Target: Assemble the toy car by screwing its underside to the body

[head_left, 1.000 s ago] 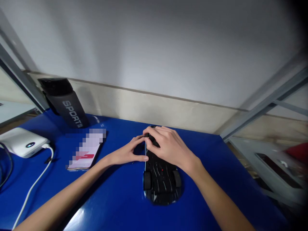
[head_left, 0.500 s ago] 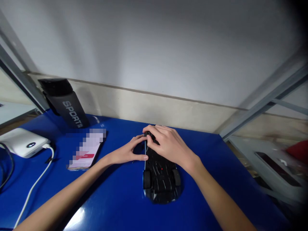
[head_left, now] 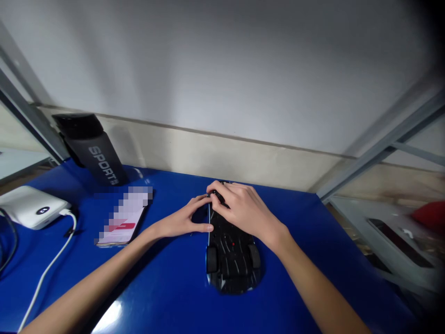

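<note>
A black toy car (head_left: 233, 260) lies upside down on the blue table (head_left: 167, 287), its underside and two near wheels showing. My left hand (head_left: 189, 218) is at its left side, thumb on the car's edge and fingers reaching to the far left wheel area. Over the far end of the car is my right hand (head_left: 239, 204), its thumb and index finger closed around a small black part at the far left corner, which looks like a wheel. The rest of the far end is hidden under the right hand.
At the left stand a dark SPORT bottle (head_left: 100, 155) and a phone (head_left: 123, 222) lying flat. A white power bank (head_left: 31, 206) with a white cable (head_left: 52, 264) is at the far left. Behind is a wall; metal posts (head_left: 368, 153) flank the table.
The camera view has shifted very slightly. Both hands and the car hold nearly the same positions.
</note>
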The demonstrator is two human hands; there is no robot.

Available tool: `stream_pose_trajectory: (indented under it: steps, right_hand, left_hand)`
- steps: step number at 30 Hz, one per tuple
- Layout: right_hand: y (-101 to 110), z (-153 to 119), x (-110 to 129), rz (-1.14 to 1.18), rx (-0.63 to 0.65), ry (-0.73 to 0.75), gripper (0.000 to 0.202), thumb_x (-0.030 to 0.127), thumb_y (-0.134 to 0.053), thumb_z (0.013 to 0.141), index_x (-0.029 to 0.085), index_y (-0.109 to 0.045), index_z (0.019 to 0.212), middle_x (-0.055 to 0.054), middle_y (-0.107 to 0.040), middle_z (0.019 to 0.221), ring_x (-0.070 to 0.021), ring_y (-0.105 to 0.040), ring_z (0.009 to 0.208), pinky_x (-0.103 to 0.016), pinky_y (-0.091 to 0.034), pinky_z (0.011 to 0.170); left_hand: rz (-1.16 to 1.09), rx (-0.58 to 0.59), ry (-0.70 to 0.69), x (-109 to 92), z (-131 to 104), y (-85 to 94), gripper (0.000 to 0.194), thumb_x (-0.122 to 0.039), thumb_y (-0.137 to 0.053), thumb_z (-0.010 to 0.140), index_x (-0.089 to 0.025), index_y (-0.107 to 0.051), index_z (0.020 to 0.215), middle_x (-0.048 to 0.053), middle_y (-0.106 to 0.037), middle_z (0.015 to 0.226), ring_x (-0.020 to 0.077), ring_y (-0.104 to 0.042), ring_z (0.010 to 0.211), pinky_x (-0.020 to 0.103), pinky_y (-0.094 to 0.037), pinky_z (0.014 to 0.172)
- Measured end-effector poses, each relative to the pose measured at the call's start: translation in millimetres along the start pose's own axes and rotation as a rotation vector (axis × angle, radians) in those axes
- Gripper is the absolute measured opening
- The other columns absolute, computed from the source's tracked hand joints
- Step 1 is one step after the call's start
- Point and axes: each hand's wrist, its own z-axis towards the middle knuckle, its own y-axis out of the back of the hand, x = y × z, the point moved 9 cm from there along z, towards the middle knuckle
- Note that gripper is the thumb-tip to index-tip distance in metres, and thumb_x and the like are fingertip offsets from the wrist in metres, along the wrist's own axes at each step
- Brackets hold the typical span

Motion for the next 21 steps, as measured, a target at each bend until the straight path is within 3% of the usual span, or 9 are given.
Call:
stream_pose_trajectory:
  steps: [3, 8, 16, 21]
  right_hand:
    - [0.2, 0.5, 0.2, -0.012, -0.002, 0.000, 0.021, 0.026, -0.040, 0.101, 0.023, -0.057, 0.112, 0.000, -0.072, 0.089, -0.0147, -0.065, 0.077, -0.030, -0.043, 0.070]
    - [2.9, 1.1, 2.0, 0.013, -0.023, 0.022, 0.020, 0.020, -0.042, 0.098, 0.022, -0.057, 0.111, 0.001, -0.071, 0.096, -0.0130, -0.064, 0.080, -0.029, -0.042, 0.071]
    - [1.5, 0.2, -1.9, -0.050, -0.011, -0.011, 0.020, 0.026, -0.040, 0.101, 0.023, -0.059, 0.103, 0.003, -0.066, 0.071, -0.0127, -0.059, 0.063, -0.029, -0.039, 0.062]
    - [3.4, 0.0, -4.4, -0.045, -0.019, -0.022, 0.019, 0.029, -0.042, 0.100, 0.023, -0.061, 0.099, 0.003, -0.066, 0.068, -0.0127, -0.060, 0.062, -0.029, -0.038, 0.061]
  left_hand:
    - [-0.011, 0.004, 0.000, -1.3, 0.2, 0.0, 0.086, -0.057, -0.068, 0.083, -0.032, -0.028, 0.155, 0.008, -0.022, 0.164, 0.0381, -0.016, 0.151, 0.060, -0.019, 0.122]
    - [-0.003, 0.011, -0.003, -1.6, 0.5, -0.4, 0.083, -0.057, -0.069, 0.083, -0.033, -0.032, 0.153, 0.007, -0.023, 0.164, 0.0380, -0.016, 0.151, 0.060, -0.018, 0.122]
    - [-0.007, 0.018, -0.009, 1.4, -0.4, -0.8, 0.086, -0.056, -0.067, 0.084, -0.035, -0.025, 0.156, 0.007, -0.018, 0.166, 0.0380, -0.014, 0.152, 0.061, -0.016, 0.122]
    - [-0.018, 0.015, -0.007, 1.4, -0.9, -0.7, 0.086, -0.056, -0.067, 0.084, -0.038, -0.023, 0.156, 0.006, -0.018, 0.166, 0.0399, -0.011, 0.152, 0.064, -0.014, 0.121]
